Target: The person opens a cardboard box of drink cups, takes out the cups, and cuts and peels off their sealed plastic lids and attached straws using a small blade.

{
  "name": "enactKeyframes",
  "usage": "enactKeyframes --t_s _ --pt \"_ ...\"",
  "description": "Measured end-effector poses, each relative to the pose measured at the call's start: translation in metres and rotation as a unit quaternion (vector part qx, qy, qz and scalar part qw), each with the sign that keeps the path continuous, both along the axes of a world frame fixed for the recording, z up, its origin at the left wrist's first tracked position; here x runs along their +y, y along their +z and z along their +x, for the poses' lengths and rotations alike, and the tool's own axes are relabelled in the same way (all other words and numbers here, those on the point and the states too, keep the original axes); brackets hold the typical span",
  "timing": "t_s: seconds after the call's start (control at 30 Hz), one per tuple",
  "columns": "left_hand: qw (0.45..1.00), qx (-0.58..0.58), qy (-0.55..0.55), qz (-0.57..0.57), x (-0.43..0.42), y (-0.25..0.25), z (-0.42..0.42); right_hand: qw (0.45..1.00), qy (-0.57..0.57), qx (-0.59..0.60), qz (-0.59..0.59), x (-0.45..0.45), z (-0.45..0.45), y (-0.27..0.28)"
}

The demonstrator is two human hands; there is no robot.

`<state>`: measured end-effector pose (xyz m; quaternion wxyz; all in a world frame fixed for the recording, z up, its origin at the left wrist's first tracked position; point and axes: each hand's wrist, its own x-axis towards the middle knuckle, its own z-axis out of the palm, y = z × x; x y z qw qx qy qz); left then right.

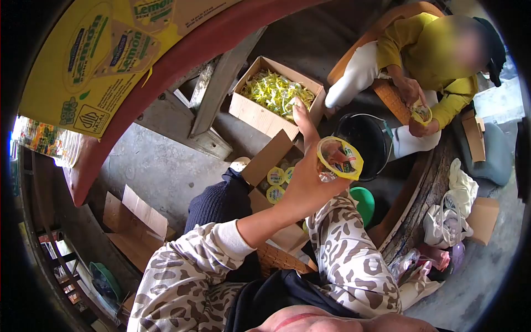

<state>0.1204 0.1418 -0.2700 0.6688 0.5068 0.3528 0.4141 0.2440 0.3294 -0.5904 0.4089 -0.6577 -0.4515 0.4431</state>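
Observation:
My left hand (307, 180) reaches out in a patterned sleeve, its thumb stretched away from the cup. It grips a clear plastic cup (358, 165) with a yellow rim. Reddish and green patches show through the cup; whether they lie inside or behind it, I cannot tell. A second patterned sleeve (354, 254) runs up from the right towards the cup; my right hand at its end is mostly hidden behind the left. Below the left hand, yellow-lidded cups (275, 176) sit in an open cardboard box (269, 159).
Yellow strips fill a carton (257, 113) at the back. Beside it stands a black bucket (362, 133), with a green basin (362, 205) nearer me. A person (404, 39) opposite holds another yellow-rimmed cup (422, 114). An open box (135, 221) stands at left.

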Motion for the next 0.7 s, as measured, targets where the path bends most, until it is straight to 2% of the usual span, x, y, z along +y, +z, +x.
enactKeyframes --t_s 0.03,0.1,0.13,0.17,0.23,0.27,0.37,0.4,0.43,0.5,0.57,0.6,0.7 --pt "1.000 0.000 -0.003 -0.001 0.000 -0.001 0.001 1.000 -0.003 0.000 -0.001 0.003 0.004 -0.011" --pt "1.000 0.012 -0.007 -0.023 -0.002 -0.002 0.005 0.997 -0.004 -0.013 0.072 0.015 0.018 -0.042" --pt "1.000 0.010 -0.010 -0.022 -0.003 -0.004 0.007 0.984 0.015 0.071 0.161 0.007 0.021 -0.031" --pt "1.000 0.009 -0.017 -0.021 -0.004 -0.006 0.009 0.989 0.014 -0.059 0.132 0.009 0.021 -0.020" --pt "0.999 0.006 -0.030 -0.019 -0.006 -0.010 0.010 0.967 -0.006 -0.246 0.071 -0.010 0.014 0.036" --pt "1.000 0.009 -0.027 -0.004 -0.006 -0.010 0.010 0.957 -0.031 -0.263 0.119 -0.009 0.020 0.027" --pt "0.999 0.033 -0.029 0.030 -0.005 -0.009 0.011 0.984 -0.035 -0.097 0.143 -0.029 0.042 0.057" --pt "0.998 0.045 -0.036 0.035 -0.005 -0.012 0.011 0.988 -0.045 0.141 0.050 -0.040 0.050 0.069" --pt "0.997 0.054 -0.043 0.039 -0.006 -0.011 0.011 0.983 -0.019 0.180 0.015 -0.061 0.060 0.093" --pt "0.994 0.065 -0.016 0.082 -0.010 -0.004 0.012 0.996 0.017 0.090 0.005 -0.101 0.076 0.137" --pt "0.991 0.097 -0.034 0.085 -0.013 -0.004 0.013 0.997 0.002 0.079 0.009 -0.150 0.088 0.189" --pt "0.985 0.115 -0.036 0.123 -0.014 -0.004 0.014 0.997 -0.003 0.076 0.009 -0.170 0.095 0.210" --pt "0.982 0.120 -0.038 0.142 -0.021 -0.003 0.019 0.998 -0.003 0.068 -0.009 -0.229 0.121 0.239"
